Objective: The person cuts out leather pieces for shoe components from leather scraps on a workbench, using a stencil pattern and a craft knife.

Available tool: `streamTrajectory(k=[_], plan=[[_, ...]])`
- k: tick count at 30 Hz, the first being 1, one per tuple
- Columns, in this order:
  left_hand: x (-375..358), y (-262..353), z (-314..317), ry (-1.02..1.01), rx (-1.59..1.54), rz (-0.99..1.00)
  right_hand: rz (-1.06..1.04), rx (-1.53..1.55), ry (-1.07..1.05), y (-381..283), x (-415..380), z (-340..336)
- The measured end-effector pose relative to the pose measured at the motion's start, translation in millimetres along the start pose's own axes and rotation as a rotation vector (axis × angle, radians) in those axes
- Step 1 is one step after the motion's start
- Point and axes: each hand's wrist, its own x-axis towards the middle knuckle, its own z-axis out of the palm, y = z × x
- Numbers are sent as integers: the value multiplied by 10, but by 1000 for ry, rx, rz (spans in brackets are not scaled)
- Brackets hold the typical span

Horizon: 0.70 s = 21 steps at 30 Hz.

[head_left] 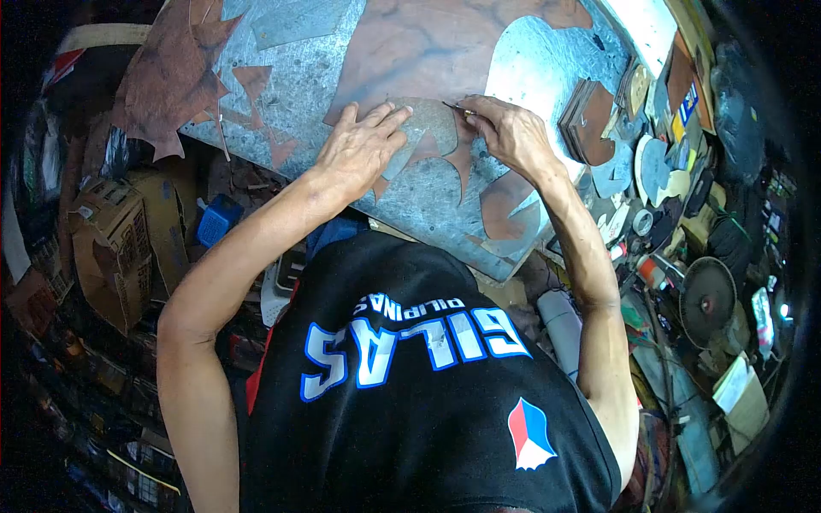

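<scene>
My left hand [363,144] lies flat with its fingers spread, fingertips on a greyish-tan template [432,122]. The template overlaps the lower edge of a large brown leather sheet [410,56] on the metal-topped table [419,205]. In my right hand [513,137] a thin, dark-tipped cutting knife [457,109] is pinched, its point at the template's upper right edge. A curved, pointed leather offcut [460,162] hangs down between the template and my right hand. Below that hand lies another leather scrap [505,205].
At the right stands a stack of cut leather pieces [588,124], with grey cut shapes [652,171] beyond it. More leather [167,77] overhangs the table's left edge. A cardboard box [111,248] and a blue container [220,221] sit lower left; a round fan [707,303] is far right.
</scene>
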Motion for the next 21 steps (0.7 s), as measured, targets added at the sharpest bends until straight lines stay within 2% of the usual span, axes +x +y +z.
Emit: streamTrajectory(k=[5,16,21], plan=[[7,10,-16,-5,-2,-7,93,65,-59,-46,-28,-19],[13,29,-37,-9,8,-11,40,88,-14,49,-129,99],[58,69,-146,-46,132,57,56,128,22,33,-164,180]])
